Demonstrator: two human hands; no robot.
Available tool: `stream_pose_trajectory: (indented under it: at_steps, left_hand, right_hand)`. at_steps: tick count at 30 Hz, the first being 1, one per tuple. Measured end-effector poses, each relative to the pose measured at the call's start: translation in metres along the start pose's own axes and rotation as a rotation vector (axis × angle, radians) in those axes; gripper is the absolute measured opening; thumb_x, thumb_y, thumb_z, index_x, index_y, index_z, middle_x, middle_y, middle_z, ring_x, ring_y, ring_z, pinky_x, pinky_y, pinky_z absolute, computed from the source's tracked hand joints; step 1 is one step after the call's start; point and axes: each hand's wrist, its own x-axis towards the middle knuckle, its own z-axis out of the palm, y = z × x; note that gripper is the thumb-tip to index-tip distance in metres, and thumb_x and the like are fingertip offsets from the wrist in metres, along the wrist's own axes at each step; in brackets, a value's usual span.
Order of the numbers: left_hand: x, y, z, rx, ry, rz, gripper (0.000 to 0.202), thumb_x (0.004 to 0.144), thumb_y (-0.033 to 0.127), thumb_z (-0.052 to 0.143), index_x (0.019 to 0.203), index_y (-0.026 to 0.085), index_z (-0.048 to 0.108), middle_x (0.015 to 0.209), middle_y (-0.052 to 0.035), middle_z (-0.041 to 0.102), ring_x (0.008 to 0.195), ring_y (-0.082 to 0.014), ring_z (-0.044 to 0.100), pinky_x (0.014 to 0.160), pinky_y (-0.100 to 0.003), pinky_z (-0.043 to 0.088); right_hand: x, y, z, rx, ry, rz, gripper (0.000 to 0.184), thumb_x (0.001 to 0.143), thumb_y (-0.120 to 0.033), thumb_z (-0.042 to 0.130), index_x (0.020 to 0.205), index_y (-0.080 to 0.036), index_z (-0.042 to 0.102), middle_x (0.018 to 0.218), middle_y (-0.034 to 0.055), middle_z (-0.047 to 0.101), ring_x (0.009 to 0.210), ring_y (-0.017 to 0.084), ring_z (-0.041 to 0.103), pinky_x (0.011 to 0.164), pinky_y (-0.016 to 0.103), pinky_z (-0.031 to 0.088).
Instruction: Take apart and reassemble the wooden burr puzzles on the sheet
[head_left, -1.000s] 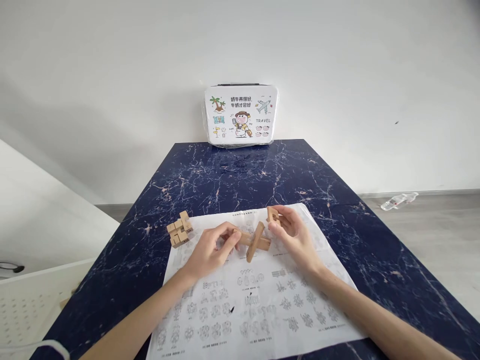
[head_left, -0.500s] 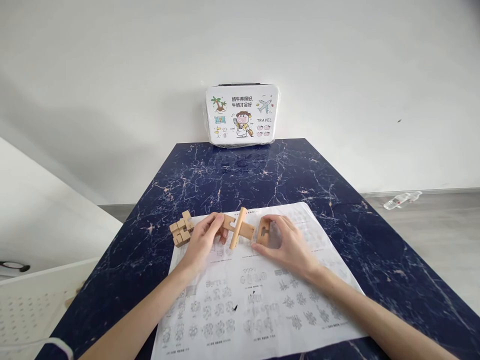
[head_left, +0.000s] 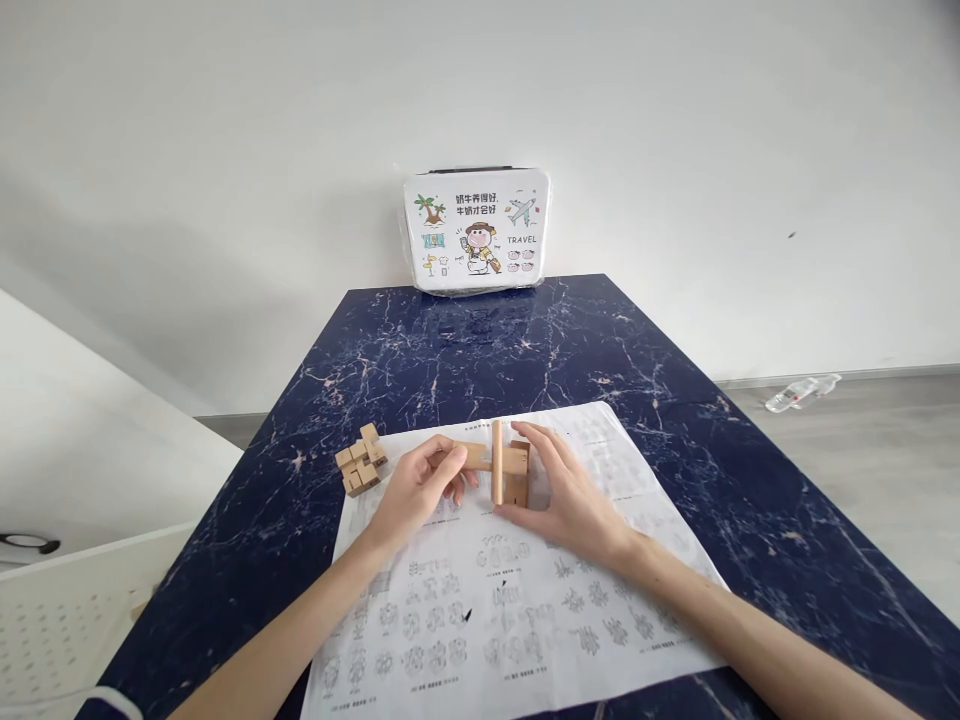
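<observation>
Between thumb and fingers, my left hand [head_left: 416, 490] pinches the end of a flat wooden puzzle piece [head_left: 474, 457]. This piece is joined crosswise with an upright wooden bar [head_left: 497, 475]. Opposite it, my right hand [head_left: 576, 505] curves its thumb and fingers around a notched wooden puzzle piece [head_left: 517, 490]. The right end of the flat piece lies over or against the notched piece; whether they interlock I cannot tell. Under both hands is a printed instruction sheet [head_left: 585, 685]. Left of my left hand sits a cluster of joined wooden cubes [head_left: 360, 468].
A white cartoon-printed case [head_left: 476, 232] in clear wrapping stands against the wall at the far end of the dark blue marbled table [head_left: 510, 350]. A clear plastic bottle [head_left: 802, 393] lies on the floor to the right. A white perforated panel [head_left: 56, 620] is at lower left.
The joined pieces in my left hand have moved right and turned, so the crossbar stands more upright. Their right end now meets the notched piece in my right hand; a gap separated them before.
</observation>
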Motion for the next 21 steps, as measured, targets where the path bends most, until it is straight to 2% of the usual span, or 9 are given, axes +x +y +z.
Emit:
stream_pose_trajectory:
  at_steps: [3, 7, 16, 21]
  left_hand:
    - [-0.001, 0.002, 0.001, 0.014, -0.051, -0.011, 0.034, 0.105, 0.050, 0.060, 0.091, 0.019, 0.063, 0.078, -0.0015, 0.069, 0.062, -0.0141, 0.059, 0.063, -0.029, 0.047]
    - [-0.002, 0.002, 0.002, 0.020, -0.087, -0.019, 0.034, 0.104, 0.049, 0.060, 0.089, 0.019, 0.063, 0.076, -0.0020, 0.069, 0.062, -0.0141, 0.058, 0.064, -0.029, 0.047]
    - [-0.002, 0.005, 0.001, 0.039, -0.111, -0.030, 0.034, 0.105, 0.049, 0.058, 0.091, 0.019, 0.064, 0.078, -0.0021, 0.068, 0.065, -0.0152, 0.057, 0.065, -0.030, 0.046]
    - [0.000, 0.004, -0.002, 0.044, -0.052, -0.011, 0.034, 0.106, 0.048, 0.056, 0.088, 0.020, 0.062, 0.079, -0.0021, 0.067, 0.067, -0.0159, 0.057, 0.068, -0.030, 0.046]
  right_hand:
    - [-0.001, -0.005, 0.000, 0.046, -0.012, -0.024, 0.097, 0.085, -0.040, 0.084, 0.163, -0.037, 0.026, 0.162, 0.0137, 0.044, 0.147, 0.040, 0.048, 0.116, 0.066, 0.049]
    - [-0.001, -0.008, 0.000, 0.075, -0.034, -0.087, 0.098, 0.086, -0.033, 0.082, 0.164, -0.039, 0.025, 0.163, 0.0120, 0.044, 0.150, 0.038, 0.046, 0.119, 0.065, 0.047]
    - [0.000, -0.013, -0.002, 0.076, 0.015, -0.110, 0.090, 0.080, -0.030, 0.083, 0.155, -0.035, 0.035, 0.152, 0.0134, 0.055, 0.139, 0.038, 0.057, 0.113, 0.064, 0.051]
    - [0.002, -0.011, -0.003, 0.063, 0.083, -0.101, 0.087, 0.076, -0.031, 0.083, 0.151, -0.033, 0.038, 0.147, 0.0132, 0.058, 0.136, 0.039, 0.058, 0.113, 0.065, 0.049]
